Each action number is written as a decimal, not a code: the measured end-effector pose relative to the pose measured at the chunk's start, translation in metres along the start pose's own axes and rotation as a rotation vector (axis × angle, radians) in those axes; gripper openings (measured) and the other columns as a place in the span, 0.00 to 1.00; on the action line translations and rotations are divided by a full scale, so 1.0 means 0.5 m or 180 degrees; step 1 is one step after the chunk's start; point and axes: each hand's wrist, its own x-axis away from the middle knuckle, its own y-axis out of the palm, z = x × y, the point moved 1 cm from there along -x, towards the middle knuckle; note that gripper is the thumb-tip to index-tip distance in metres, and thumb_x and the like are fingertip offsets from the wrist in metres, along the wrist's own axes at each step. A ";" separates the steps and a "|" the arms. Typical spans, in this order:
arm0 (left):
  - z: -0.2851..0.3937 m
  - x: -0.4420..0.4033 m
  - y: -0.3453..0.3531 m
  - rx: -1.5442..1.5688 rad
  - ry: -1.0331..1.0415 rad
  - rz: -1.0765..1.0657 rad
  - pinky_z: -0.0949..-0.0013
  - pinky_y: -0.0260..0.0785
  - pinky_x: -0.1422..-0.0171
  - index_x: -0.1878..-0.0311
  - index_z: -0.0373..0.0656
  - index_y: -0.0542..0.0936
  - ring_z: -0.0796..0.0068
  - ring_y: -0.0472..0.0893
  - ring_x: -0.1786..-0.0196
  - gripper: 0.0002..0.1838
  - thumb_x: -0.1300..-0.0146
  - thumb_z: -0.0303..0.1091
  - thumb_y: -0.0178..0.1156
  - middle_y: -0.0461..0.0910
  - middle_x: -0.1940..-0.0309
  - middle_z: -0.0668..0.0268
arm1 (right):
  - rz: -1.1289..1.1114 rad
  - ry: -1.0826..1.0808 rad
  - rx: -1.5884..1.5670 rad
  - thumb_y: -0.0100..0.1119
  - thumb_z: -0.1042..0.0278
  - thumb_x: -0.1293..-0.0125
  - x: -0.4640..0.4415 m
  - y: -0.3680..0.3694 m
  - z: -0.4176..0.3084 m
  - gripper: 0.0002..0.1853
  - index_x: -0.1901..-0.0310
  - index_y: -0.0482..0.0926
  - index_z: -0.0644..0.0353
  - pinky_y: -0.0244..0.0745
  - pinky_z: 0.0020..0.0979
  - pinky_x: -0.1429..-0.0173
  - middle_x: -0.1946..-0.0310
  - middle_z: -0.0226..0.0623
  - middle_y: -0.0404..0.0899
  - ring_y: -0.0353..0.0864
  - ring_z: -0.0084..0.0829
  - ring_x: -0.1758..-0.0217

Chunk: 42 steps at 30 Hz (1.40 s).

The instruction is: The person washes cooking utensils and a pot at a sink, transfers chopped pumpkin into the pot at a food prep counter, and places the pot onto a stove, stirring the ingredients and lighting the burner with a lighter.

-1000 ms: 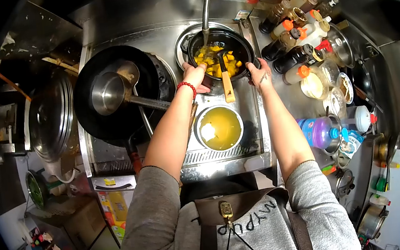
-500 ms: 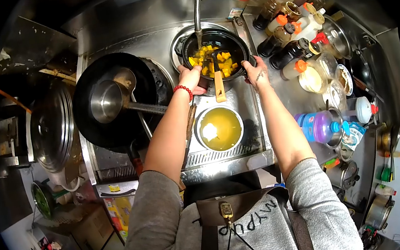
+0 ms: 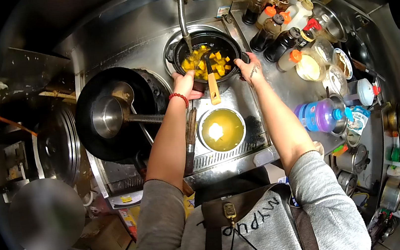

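Both my hands are on a black pot [image 3: 235, 40] at the back of the steel counter, beneath the tap [image 3: 183, 17]. Inside it are yellow cubes [image 3: 219, 67] in liquid, and a ladle with a wooden handle [image 3: 214, 91] leans over the near rim. My left hand [image 3: 185, 85], with a red bead bracelet, is closed on the pot's left side. At the right side, my right hand [image 3: 250, 68] grips the pot's side handle. Just in front of the pot stands a round container of yellowish liquid [image 3: 227, 126].
A large black wok [image 3: 113, 148] holding a steel ladle [image 3: 107, 117] sits left, its handle near my left forearm. Sauce bottles [image 3: 280, 45] crowd the right counter beside a purple-blue jug [image 3: 316, 115]. A blurred round patch [image 3: 46, 216] covers part of the lower left.
The view has shifted slightly, so the tap and bottles appear farther left. Both hands keep hold of the pot. A blurred round patch has appeared at the lower left.
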 end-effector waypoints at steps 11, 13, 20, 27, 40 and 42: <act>-0.006 -0.004 -0.001 -0.0083 0.0189 0.0056 0.57 0.78 0.74 0.38 0.40 0.46 0.45 0.81 0.73 0.35 0.40 0.43 0.53 0.68 0.52 0.38 | 0.0099 -0.0168 0.0052 0.63 0.58 0.52 -0.034 0.009 0.040 0.31 0.46 0.71 0.64 0.77 0.34 0.54 0.57 0.49 0.79 0.80 0.39 0.56; 0.003 0.009 -0.006 -0.0147 0.0145 0.0058 0.58 0.78 0.73 0.38 0.40 0.46 0.47 0.81 0.73 0.37 0.41 0.46 0.54 0.68 0.50 0.40 | 0.0133 -0.0235 0.0217 0.62 0.57 0.52 -0.033 0.008 0.035 0.31 0.46 0.70 0.64 0.77 0.34 0.55 0.56 0.49 0.79 0.80 0.39 0.55; 0.022 0.019 -0.037 -0.0397 -0.0131 -0.0367 0.58 0.78 0.67 0.31 0.40 0.39 0.52 0.80 0.59 0.50 0.43 0.55 0.58 0.58 0.38 0.43 | 0.0013 -0.0418 0.0433 0.61 0.55 0.51 -0.047 0.004 0.034 0.34 0.44 0.69 0.68 0.69 0.34 0.42 0.52 0.56 0.76 0.76 0.46 0.47; 0.048 -0.064 -0.099 -0.0505 0.1051 0.0041 0.69 0.69 0.54 0.31 0.37 0.49 0.69 0.73 0.55 0.52 0.54 0.37 0.72 0.64 0.43 0.52 | -0.0068 -0.0285 0.0547 0.60 0.54 0.51 -0.062 0.010 0.024 0.36 0.42 0.67 0.70 0.64 0.35 0.37 0.47 0.59 0.71 0.70 0.48 0.41; 0.085 -0.159 -0.112 0.0675 0.0888 0.0109 0.79 0.68 0.70 0.57 0.39 0.73 0.83 0.71 0.74 0.08 0.36 0.30 0.57 0.73 0.74 0.72 | 0.0041 -0.0333 0.0390 0.63 0.60 0.49 -0.039 0.014 0.020 0.34 0.43 0.66 0.70 0.64 0.36 0.37 0.47 0.60 0.72 0.71 0.50 0.41; 0.083 -0.162 -0.110 0.0642 0.0859 0.0137 0.80 0.66 0.72 0.59 0.40 0.73 0.84 0.70 0.77 0.06 0.36 0.30 0.56 0.73 0.76 0.73 | 0.0277 -0.0593 0.0393 0.62 0.59 0.50 -0.031 0.015 0.028 0.30 0.46 0.68 0.65 0.69 0.33 0.45 0.58 0.50 0.78 0.77 0.42 0.52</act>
